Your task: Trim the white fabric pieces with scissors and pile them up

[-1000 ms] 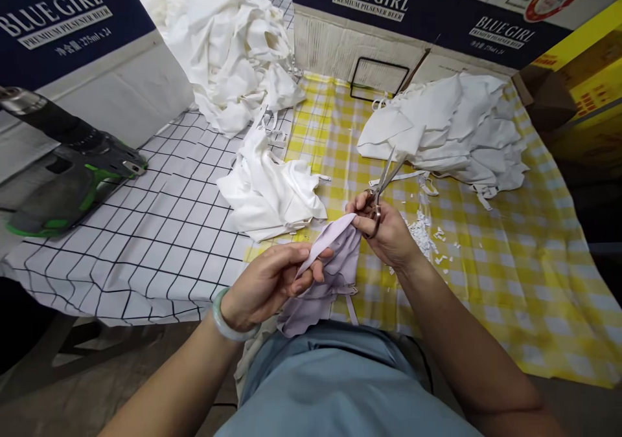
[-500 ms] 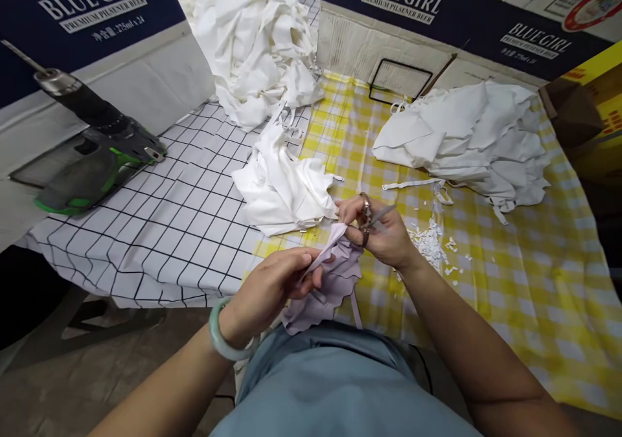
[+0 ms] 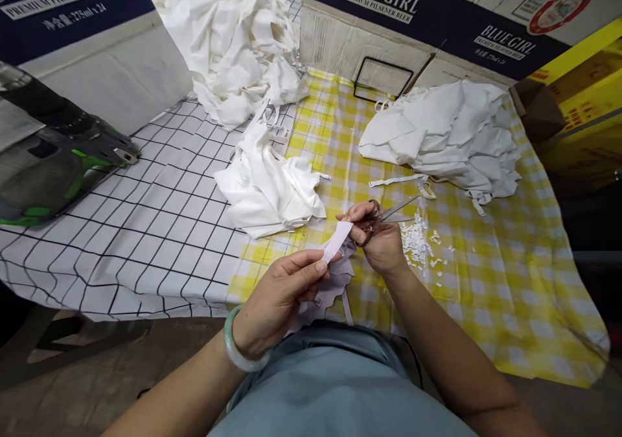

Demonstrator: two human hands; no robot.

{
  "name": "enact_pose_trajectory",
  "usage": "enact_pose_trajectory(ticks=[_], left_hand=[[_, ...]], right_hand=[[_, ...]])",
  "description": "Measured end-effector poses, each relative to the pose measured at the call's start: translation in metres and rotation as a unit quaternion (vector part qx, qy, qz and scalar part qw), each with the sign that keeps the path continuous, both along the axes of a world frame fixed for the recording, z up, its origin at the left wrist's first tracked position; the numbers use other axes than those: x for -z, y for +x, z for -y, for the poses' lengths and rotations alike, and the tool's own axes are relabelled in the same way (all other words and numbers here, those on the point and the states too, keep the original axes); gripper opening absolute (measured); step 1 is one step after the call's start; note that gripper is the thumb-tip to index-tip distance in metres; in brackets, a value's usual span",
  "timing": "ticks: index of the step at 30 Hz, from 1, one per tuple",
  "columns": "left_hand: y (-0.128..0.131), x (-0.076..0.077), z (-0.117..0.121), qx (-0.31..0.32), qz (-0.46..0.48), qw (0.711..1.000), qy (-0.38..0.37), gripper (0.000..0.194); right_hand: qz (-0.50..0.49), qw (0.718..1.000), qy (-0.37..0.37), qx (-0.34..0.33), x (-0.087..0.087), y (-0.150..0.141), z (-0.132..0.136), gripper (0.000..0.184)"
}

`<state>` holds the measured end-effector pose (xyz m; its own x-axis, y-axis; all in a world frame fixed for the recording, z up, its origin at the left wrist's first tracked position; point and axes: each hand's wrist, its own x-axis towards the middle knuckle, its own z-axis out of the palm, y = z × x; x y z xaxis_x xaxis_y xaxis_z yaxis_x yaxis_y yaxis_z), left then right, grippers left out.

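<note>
Between my two hands an edge of a pale lilac garment [image 3: 335,243] is stretched into a narrow band. The rest of it hangs in wavy-edged folds at the table's front, with a thin strap below. My left hand [image 3: 296,278] pinches the near end of the band between thumb and fingers. At the far end, the fingertips of my right hand [image 3: 376,233] grip the band. Scissors [image 3: 396,210] are also in my right hand, their handles around its fingers and the blades pointing away to the right. Some garment is hidden behind my left hand.
A small white garment pile [image 3: 272,191] lies ahead, with a larger heap [image 3: 238,42] behind it. Stacked white garments [image 3: 447,139] and white snippets [image 3: 415,243] are to the right. A power drill [image 3: 63,145], cardboard boxes [image 3: 359,42] and a black wire stand [image 3: 381,78] border the table.
My hands have straightened the lilac edge into a flatter band. The scissors' blades now show more clearly, pointing to the right. The view has shifted, so the table's things appear farther left.
</note>
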<state>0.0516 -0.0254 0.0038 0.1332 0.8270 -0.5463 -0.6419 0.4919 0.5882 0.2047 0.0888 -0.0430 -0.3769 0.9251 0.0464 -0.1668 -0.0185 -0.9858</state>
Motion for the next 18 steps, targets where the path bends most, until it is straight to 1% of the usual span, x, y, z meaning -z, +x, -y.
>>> enact_pose_trajectory(ticks=[5, 9, 12, 13, 15, 16, 17, 18], left_hand=[[0.002, -0.002, -0.002, -0.011, 0.003, 1.000, -0.006, 0.029], [0.002, -0.004, -0.006, -0.019, 0.015, 1.000, -0.017, 0.033], [0.001, -0.003, -0.008, -0.032, 0.016, 0.999, -0.027, 0.033], [0.001, -0.003, -0.008, -0.038, 0.016, 0.999, -0.029, 0.033], [-0.001, 0.000, -0.009, -0.049, 0.017, 0.998, -0.029, 0.030], [-0.001, 0.001, -0.010, -0.053, 0.019, 0.998, -0.027, 0.028], [-0.002, 0.002, -0.011, -0.056, 0.020, 0.998, -0.025, 0.027], [-0.002, 0.004, -0.011, -0.059, 0.021, 0.998, -0.023, 0.026]], right_hand=[[0.017, 0.999, -0.032, -0.020, 0.003, 0.000, 0.005, 0.031], [0.038, 0.998, -0.045, -0.029, 0.004, 0.000, 0.008, 0.037], [0.071, 0.996, -0.043, -0.045, 0.005, 0.004, 0.007, 0.038], [0.090, 0.995, -0.029, -0.033, 0.005, 0.007, 0.007, 0.038], [0.151, 0.988, 0.010, 0.032, 0.004, 0.018, 0.013, 0.037], [0.194, 0.978, 0.027, 0.071, 0.003, 0.025, 0.019, 0.037], [0.245, 0.964, 0.038, 0.094, 0.003, 0.033, 0.027, 0.037], [0.298, 0.949, 0.044, 0.095, 0.003, 0.040, 0.037, 0.037]])
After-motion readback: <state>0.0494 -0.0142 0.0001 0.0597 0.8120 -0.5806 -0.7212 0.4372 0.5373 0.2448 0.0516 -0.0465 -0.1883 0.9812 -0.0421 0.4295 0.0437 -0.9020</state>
